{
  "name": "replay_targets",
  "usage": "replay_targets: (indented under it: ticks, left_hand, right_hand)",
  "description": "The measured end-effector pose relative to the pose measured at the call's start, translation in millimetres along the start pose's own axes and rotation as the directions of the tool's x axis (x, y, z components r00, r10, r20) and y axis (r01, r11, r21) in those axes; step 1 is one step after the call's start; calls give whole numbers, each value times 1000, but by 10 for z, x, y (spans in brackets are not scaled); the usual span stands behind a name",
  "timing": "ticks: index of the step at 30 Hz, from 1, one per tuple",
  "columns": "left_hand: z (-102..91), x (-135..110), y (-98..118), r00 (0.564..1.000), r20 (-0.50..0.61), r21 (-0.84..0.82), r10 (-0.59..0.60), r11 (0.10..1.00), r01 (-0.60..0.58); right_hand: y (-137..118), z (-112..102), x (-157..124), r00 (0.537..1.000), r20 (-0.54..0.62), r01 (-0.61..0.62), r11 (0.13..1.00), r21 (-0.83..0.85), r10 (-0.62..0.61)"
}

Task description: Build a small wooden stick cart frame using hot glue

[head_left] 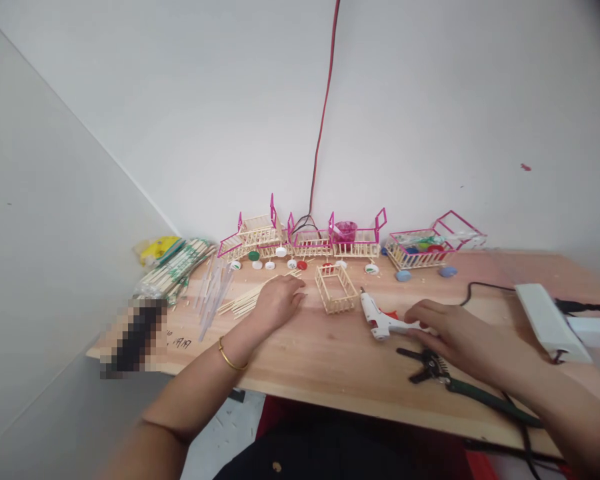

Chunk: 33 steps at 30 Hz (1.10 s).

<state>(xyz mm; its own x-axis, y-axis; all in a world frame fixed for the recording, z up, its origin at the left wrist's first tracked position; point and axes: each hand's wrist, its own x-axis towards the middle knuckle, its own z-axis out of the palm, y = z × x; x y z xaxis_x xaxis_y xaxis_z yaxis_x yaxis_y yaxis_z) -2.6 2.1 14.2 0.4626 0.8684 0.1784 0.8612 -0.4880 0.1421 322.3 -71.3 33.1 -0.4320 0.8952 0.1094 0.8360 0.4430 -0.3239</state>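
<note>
My left hand (279, 300), with a gold bangle at the wrist, is low over the table beside loose wooden sticks (247, 299). Its fingers are loosely curved and apart, and I see nothing held in them. To its right stands a small openwork basket frame (336, 293) of bare sticks, touched by neither hand. My right hand (437, 323) has its fingers closed around the handle end of a white glue gun (380, 319) with a red trigger. The gun lies on its side, its nozzle towards the basket frame. Just below are dark-handled pliers or wire strippers (433, 367).
Along the wall stand several stick carts (357, 245) with pink edges and bottle-cap wheels. Bagged sticks (180, 267) and clear plastic strips (213, 293) are at the left. A white power strip (550, 323) and black cable (485, 285) are at the right. The table's front edge is near my body.
</note>
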Motion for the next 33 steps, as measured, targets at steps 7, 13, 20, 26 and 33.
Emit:
replay_targets:
  ticks: [7,13,20,26,33]
  left_hand:
    - [56,30,-283,964,123,224,-235,953,204]
    - [112,28,-293,954,139,288,-264,933,216]
    - [20,52,-204,967,110,264,-229,945,194]
    - [-121,21,123,998,-61,29,-4,1000,6]
    - [-14,-59,458,980,-180,-148,80,983,-107]
  right_hand:
    - [-113,130,-116,998,-18,57,994,95,-56]
    - [-26,167,-82,999,-52,18,996,86,-14]
    - [-73,101,17,996,-88,11,998,59,-5]
    - [-267,41,287,964,-265,2,997,78,19]
    - [-312,204,502,951,-306,6,989,150,41]
